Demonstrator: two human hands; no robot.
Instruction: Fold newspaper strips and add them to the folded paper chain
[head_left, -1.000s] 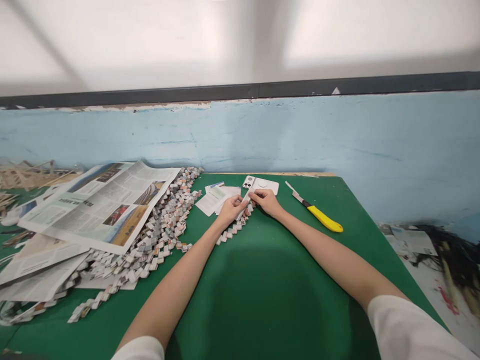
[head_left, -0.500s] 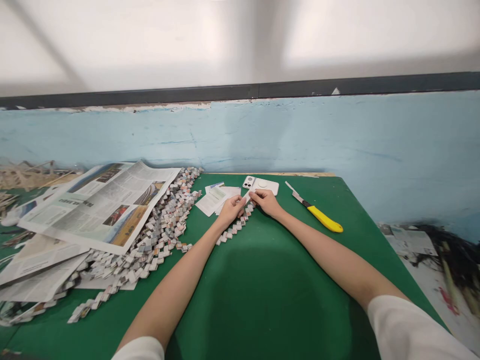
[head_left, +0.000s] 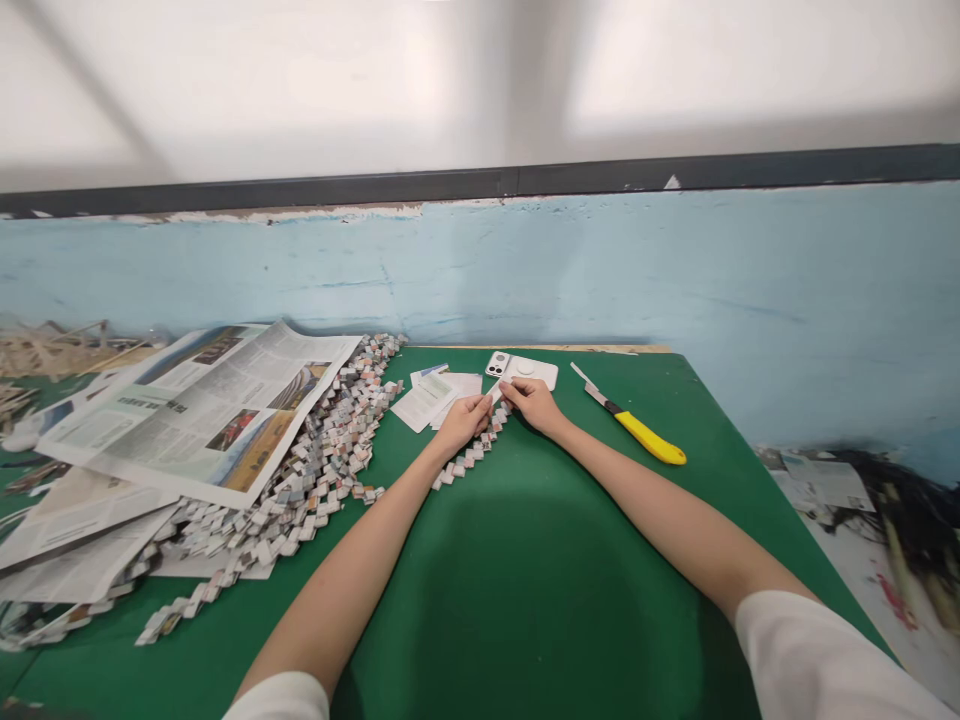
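Left hand [head_left: 463,420]: curled nearly closed in a thumb-to-finger pinch on the near end of a paper strip; apparently placed there to steady it; partly hidden at the lower fingers.
Right hand [head_left: 531,398]: drawn into a tight fingertip pinch at the far end of the same piece; probably gripped by the tips alone because of the narrowness.
Paper strip [head_left: 496,391]: spanning both pinches, pale and slim, just short of the phone; seemingly held at two ends for control; too small to tell how folded.
Zigzag paper chain [head_left: 472,455]: trailing from beside the fingers toward the near left, passing behind the left forearm; cannot tell whether joined to the strip.
Phone [head_left: 534,374]: lying camera side up, just beyond the right hand.
Paper slips [head_left: 424,402]: fanned loosely left of the left hand, likely for easy reach.
Yellow-handled knife [head_left: 645,437]: resting to the right with blade pointing away, perhaps to keep the edge off the forearms.
Chain heap [head_left: 330,440]: massed well to the left, partly under newspaper sheets [head_left: 225,410].
Table [head_left: 540,580]: green-topped, pushed close to a blue-painted wall [head_left: 637,260], carrying all of the above.
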